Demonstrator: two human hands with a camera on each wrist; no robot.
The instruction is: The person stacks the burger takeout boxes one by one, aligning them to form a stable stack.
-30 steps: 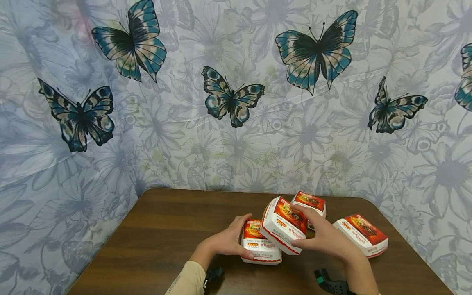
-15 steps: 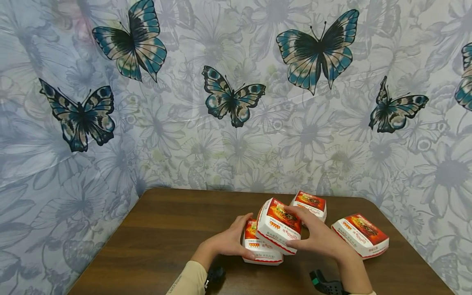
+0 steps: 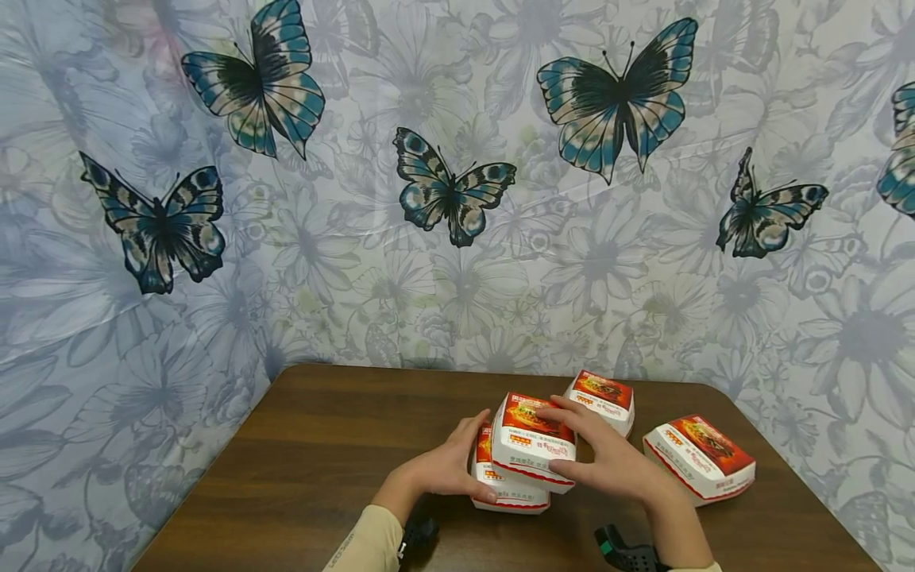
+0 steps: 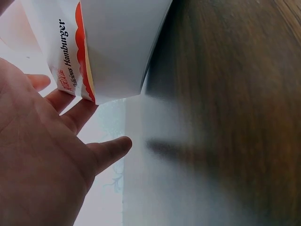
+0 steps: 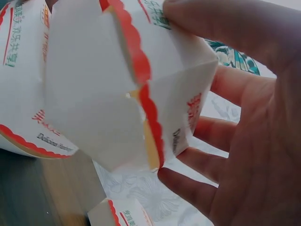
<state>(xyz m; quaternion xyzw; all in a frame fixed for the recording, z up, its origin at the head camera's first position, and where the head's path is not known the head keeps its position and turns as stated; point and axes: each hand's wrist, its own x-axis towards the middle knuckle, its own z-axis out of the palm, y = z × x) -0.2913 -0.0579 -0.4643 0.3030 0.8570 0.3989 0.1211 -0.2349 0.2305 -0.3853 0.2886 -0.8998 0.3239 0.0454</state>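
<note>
Two white hamburger boxes with red picture lids are between the hands in the head view. My left hand (image 3: 443, 467) grips the lower hamburger box (image 3: 511, 499) from its left side, thumb at the front and fingers farther back. My right hand (image 3: 608, 454) holds the upper hamburger box (image 3: 532, 443), its thumb at the front corner and fingers along the lid's right side. The upper box overlaps the lower one, shifted a little to the right. In the right wrist view, the upper box's scalloped red flap edge (image 5: 149, 113) shows close to the fingers.
Another hamburger box (image 3: 603, 395) stands behind the right hand, and one more hamburger box (image 3: 704, 458) lies at the right. The brown wooden table (image 3: 343, 429) ends against a butterfly-patterned backdrop (image 3: 443, 302). Black straps (image 3: 632, 550) are on the wrists.
My right hand has moved the upper box left and turned it from tilted to nearly square over the lower box. My left hand has hardly moved.
</note>
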